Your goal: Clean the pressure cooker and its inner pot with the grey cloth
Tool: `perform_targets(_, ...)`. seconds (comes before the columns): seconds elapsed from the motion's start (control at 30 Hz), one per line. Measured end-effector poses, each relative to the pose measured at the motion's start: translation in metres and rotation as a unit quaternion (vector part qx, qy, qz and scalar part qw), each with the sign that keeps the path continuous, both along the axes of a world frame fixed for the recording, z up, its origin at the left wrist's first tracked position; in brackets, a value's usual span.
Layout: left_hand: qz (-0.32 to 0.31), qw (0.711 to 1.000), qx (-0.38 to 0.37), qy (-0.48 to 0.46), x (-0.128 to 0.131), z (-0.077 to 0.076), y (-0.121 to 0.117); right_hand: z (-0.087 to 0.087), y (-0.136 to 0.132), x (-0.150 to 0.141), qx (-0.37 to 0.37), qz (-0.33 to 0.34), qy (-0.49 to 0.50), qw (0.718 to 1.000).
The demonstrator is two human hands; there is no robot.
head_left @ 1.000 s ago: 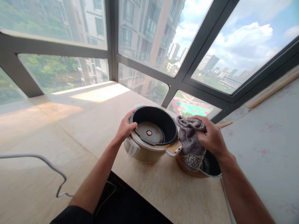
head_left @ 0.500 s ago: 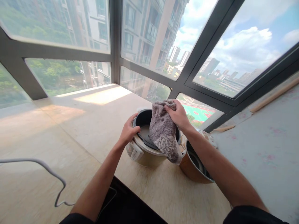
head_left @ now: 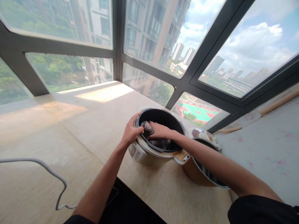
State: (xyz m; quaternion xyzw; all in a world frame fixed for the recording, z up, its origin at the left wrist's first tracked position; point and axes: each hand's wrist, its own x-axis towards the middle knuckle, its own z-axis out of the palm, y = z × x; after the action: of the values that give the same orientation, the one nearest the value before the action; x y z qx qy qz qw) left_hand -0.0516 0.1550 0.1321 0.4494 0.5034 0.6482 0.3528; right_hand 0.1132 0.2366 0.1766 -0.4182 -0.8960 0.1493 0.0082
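An electric cooker (head_left: 151, 157) stands without its lid, its dark inner pot (head_left: 167, 114) showing. My left hand (head_left: 130, 132) grips the cooker's left rim, thumb hooked over the edge and fingers along the outside. Down inside the pot, my right hand (head_left: 160, 130) presses a bunched grey-brown towel (head_left: 146, 127) to the inner wall near my left thumb. More of the towel hangs toward the pot's bottom. Part of my right fingers is hidden by the cloth.
A second, brown-sided pot (head_left: 195, 172) stands close to the cooker's right, under my right forearm. A pale cable (head_left: 46, 168) lies on the stone sill (head_left: 70, 133) at left. Windows rise behind, and a papered wall (head_left: 268, 155) is at right.
My right hand has lowered the towel from above the rim into the inner pot, where it is now bunched. My left hand has stayed on the rim.
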Motion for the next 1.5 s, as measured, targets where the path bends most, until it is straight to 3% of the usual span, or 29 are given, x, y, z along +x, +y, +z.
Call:
perform_targets(0.13, 0.002, 1.000, -0.002, 0.003, 0.000, 0.001, -0.001, 0.007, -0.013, -0.014, -0.029, 0.121, -0.106, 0.986)
perform_targets(0.33, 0.001, 1.000, -0.003, 0.005, 0.001, 0.004, -0.002, 0.028, -0.021, -0.003, -0.041, 0.297, -0.204, 0.932)
perform_targets(0.5, 0.007, 1.000, 0.002, 0.011, 0.001, 0.004, -0.002, 0.044, -0.022, 0.022, -0.098, 0.275, -0.299, 0.908)
perform_targets(0.6, 0.007, 1.000, -0.002, 0.014, -0.001, 0.003, -0.002, 0.052, -0.015, 0.034, -0.106, 0.251, -0.312, 0.910)
perform_targets(0.73, -0.018, 1.000, -0.010, 0.012, -0.003, 0.003, -0.001, 0.064, -0.006, 0.054, -0.077, 0.231, -0.202, 0.949)
perform_targets(0.87, -0.013, 0.999, -0.021, 0.020, -0.004, 0.005, -0.001, 0.088, -0.013, 0.093, -0.025, 0.222, 0.036, 0.974)
perform_targets(0.97, -0.010, 0.999, -0.028, 0.028, -0.004, 0.007, -0.002, 0.105, -0.035, 0.130, 0.118, 0.138, 0.209, 0.961)
perform_targets(1.03, -0.009, 0.999, -0.033, 0.033, -0.004, 0.009, -0.001, 0.109, -0.054, 0.155, 0.225, 0.038, 0.288, 0.930)
perform_targets(1.1, -0.008, 0.998, -0.040, 0.038, -0.004, 0.011, 0.000, 0.104, -0.075, 0.175, 0.286, -0.054, 0.336, 0.896)
perform_targets(1.17, -0.013, 0.998, -0.049, 0.046, -0.006, 0.013, 0.003, 0.089, -0.093, 0.189, 0.297, -0.135, 0.367, 0.871)
perform_targets(1.37, -0.055, 0.995, -0.067, 0.049, -0.019, 0.018, 0.017, 0.023, -0.145, 0.207, 0.247, -0.311, 0.475, 0.785)
perform_targets(1.5, -0.088, 0.992, -0.083, 0.029, -0.028, 0.024, 0.024, -0.016, -0.185, 0.212, 0.202, -0.365, 0.550, 0.724)
